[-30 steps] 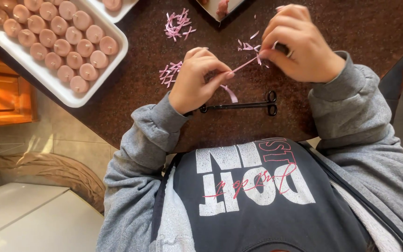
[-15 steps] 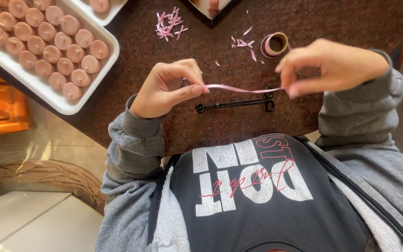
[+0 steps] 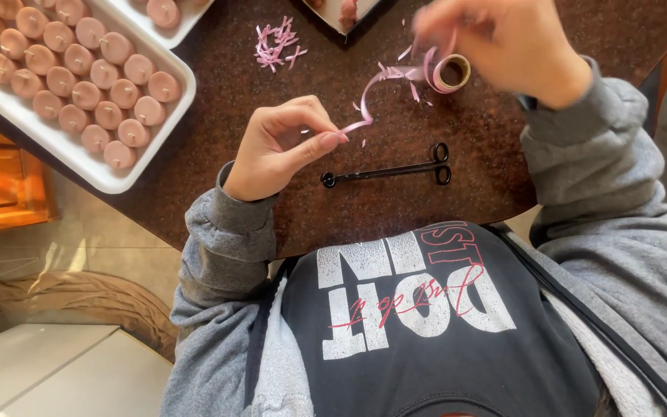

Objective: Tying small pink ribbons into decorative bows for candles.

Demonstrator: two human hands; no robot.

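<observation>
So my right hand has swung up and away from me since a moment ago, and the ribbon that was pulled straight between both hands now curls in a loose arc over the table.

Biggest thing around is the white tray off to my left, full of little pink candles in rows, none of them with ribbon on as far as I can see. Below my hands the black long-handled scissors lie flat on the table, untouched. My left hand pinches the near end of the ribbon between thumb and forefinger. The right hand is blurry, fingers bunched around the far end near the small ribbon spool, so I can't tell how tight that hold is. Tiny pink snippings lie scattered about, so plenty of trimming is done; this piece isn't cut yet.
</observation>
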